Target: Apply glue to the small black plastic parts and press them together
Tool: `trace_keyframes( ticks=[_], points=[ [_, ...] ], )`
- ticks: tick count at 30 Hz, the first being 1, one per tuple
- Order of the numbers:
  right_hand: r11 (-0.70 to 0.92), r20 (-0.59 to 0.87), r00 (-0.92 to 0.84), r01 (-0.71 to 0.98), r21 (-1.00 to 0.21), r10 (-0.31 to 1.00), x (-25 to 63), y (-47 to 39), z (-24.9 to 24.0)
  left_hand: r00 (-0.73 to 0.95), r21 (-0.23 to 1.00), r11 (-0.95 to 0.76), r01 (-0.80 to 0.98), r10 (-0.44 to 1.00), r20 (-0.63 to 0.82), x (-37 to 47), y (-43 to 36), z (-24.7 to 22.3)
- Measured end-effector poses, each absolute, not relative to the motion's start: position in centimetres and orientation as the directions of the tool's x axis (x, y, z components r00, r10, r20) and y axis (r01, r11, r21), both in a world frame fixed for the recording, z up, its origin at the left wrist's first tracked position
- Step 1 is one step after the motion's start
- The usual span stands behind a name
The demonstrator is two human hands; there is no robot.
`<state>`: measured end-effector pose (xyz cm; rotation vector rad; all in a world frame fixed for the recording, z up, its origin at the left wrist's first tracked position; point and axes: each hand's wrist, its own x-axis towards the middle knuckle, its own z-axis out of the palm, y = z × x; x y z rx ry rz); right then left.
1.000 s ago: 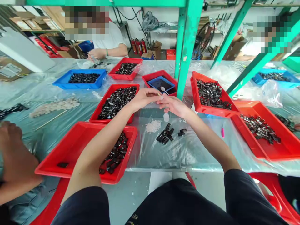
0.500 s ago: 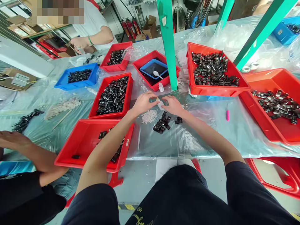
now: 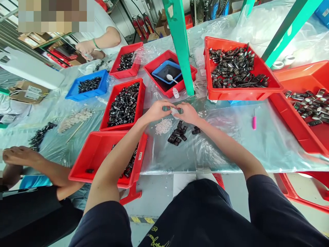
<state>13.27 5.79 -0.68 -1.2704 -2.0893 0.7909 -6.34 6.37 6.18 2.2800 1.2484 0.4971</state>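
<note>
In the head view, my left hand (image 3: 159,110) and my right hand (image 3: 189,113) meet above the table, fingertips pinched from both sides on a small whitish object (image 3: 175,112). Its exact kind is too small to make out. Just below my left hand lies a pile of tiny pale pieces (image 3: 163,126). Beside it, under my right hand, several small black glossy parts (image 3: 177,134) form a loose heap, with a few more black parts (image 3: 196,130) to the right. A small white bottle (image 3: 175,92) stands beyond my fingers.
Red bins of black parts stand left (image 3: 143,103) and right (image 3: 244,95). A green post (image 3: 181,48) rises behind my hands, near a red bin (image 3: 167,93) holding a blue tray and white spoon. A pink-handled tool (image 3: 254,122) lies right. Co-workers' arms (image 3: 48,168) show left.
The camera view has shifted slightly. My hands keep nearly the same pose around the whitish object. The co-worker's hands at the left edge have come further into view.
</note>
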Motion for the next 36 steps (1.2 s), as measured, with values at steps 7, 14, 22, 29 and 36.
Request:
trace_keyframes(
  ticks=[7, 14, 22, 29, 36],
  points=[
    [0.383, 0.169, -0.393, 0.566, -0.73, 0.904, 13.2, 5.9, -0.9, 0.375, 0.584, -0.368, 0.724, 0.92, 0.115, -6.2, 6.2, 5.4],
    [0.384, 0.175, -0.389, 0.564, -0.731, 0.905, 13.2, 5.8, -1.1, 0.347, 0.654, -0.33, 0.681, 0.931, 0.108, -6.6, 6.0, 4.8],
    [0.392, 0.179, -0.396, 0.561, -0.729, 0.901, 13.1, 5.8, -1.1, 0.36, 0.682, -0.346, 0.644, 0.924, 0.129, -6.0, 5.8, 4.1],
    [0.37, 0.174, -0.377, 0.547, -0.751, 0.91, 12.9, 5.3, -0.8, 0.161, 0.752, -0.236, 0.616, 0.972, 0.173, -5.6, 5.8, 2.6],
    [0.296, 0.19, -0.314, 0.334, -0.895, 0.93, 11.6, 4.4, 0.8, 0.067, 0.872, -0.275, 0.405, 0.96, 0.272, -4.1, 5.0, 6.3]
  ],
)
